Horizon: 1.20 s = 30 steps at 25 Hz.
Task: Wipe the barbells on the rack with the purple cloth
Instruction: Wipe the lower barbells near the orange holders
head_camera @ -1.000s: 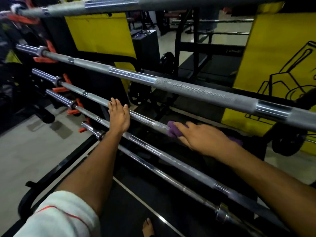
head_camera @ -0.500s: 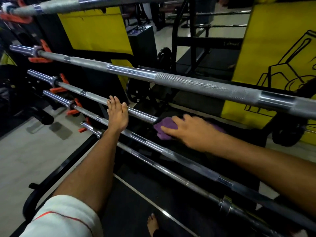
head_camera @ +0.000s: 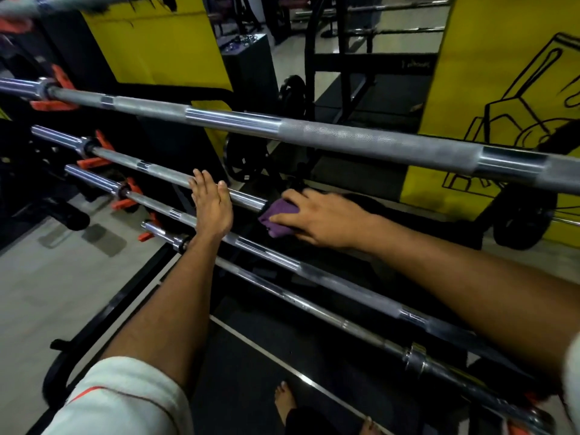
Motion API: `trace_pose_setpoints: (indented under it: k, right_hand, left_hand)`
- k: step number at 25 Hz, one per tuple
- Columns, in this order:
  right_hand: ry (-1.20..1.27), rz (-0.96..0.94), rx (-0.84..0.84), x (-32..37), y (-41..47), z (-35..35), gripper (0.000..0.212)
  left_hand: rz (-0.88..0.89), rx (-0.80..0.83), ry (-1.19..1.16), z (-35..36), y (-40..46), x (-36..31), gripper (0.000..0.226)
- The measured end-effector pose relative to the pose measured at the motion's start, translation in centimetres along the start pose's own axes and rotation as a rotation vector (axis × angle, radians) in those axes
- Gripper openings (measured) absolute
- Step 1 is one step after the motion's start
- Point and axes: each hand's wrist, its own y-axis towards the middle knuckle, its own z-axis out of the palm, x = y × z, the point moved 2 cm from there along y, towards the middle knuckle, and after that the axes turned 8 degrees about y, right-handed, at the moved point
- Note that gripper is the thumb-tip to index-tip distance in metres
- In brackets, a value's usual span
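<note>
Nearest steel barbells (head_camera: 314, 271) show no cloth contact. Mid-rack: left hand (head_camera: 212, 208) rests flat on a bar, fingers straight; right hand (head_camera: 326, 218) presses folded purple cloth (head_camera: 277, 216) onto third chrome barbell (head_camera: 157, 171), mid-shaft. Top knurled bar (head_camera: 345, 136) prob. still pending; wiping approx. midway.

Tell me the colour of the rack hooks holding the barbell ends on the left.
Orange-red hooks, clearest in the head view, under the silver barbell sleeves.

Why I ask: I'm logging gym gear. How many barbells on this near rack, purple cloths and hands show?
barbells: 5, the top one blurred
purple cloth: 1
hands: 2, left hand and right hand
Total: 8
</note>
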Motion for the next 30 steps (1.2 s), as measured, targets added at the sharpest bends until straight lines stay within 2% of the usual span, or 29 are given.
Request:
trace_pose_setpoints:
  k: [3, 6, 10, 12, 18, 21, 23, 27, 30]
  right_hand:
    - [0.031, 0.007, 0.061, 0.6, 0.3, -0.3, 0.047]
    - [0.032, -0.018, 0.075, -0.1, -5.1, -1.1, 0.049]
    - [-0.041, -0.054, 0.072, -0.8, -13.4, -2.6, 0.064]
    - [-0.052, -0.064, 0.049, -1.1, -14.3, -2.7, 0.064]
    - [-0.002, 0.037, 0.027, 0.2, -1.7, 0.3, 0.052]
    - [0.071, 0.045, -0.011, 0.6, 1.0, 0.2, 0.046]
    - [0.098, 0.041, -0.043, 0.3, 1.3, 0.0, 0.046]
    - [-0.034, 0.01, 0.058, 1.2, 4.2, 1.5, 0.056]
    - [-0.054, 0.049, 0.046, 1.9, 10.5, 2.8, 0.058]
  left_hand:
    - [0.016, -0.011, 0.02, 0.0, 0.4, 0.5, 0.063]
    - [0.023, -0.018, -0.002, 0.4, 0.5, 0.6, 0.062]
    - [0.021, -0.038, -0.037, 0.9, 0.6, 0.3, 0.062]
    - [0.025, -0.037, -0.04, 1.0, 0.6, 0.5, 0.062]
    - [0.036, -0.038, -0.056, 1.1, 0.7, 0.7, 0.062]
    - [0.102, -0.012, -0.055, -0.2, 0.3, 2.0, 0.059]
    - [0.189, -0.035, 0.002, -2.0, 1.8, 4.8, 0.058]
    - [0.28, 0.008, 0.184, -4.5, 7.3, 10.4, 0.065]
    - [0.33, -0.036, 0.121, -3.4, 8.6, 11.4, 0.066]
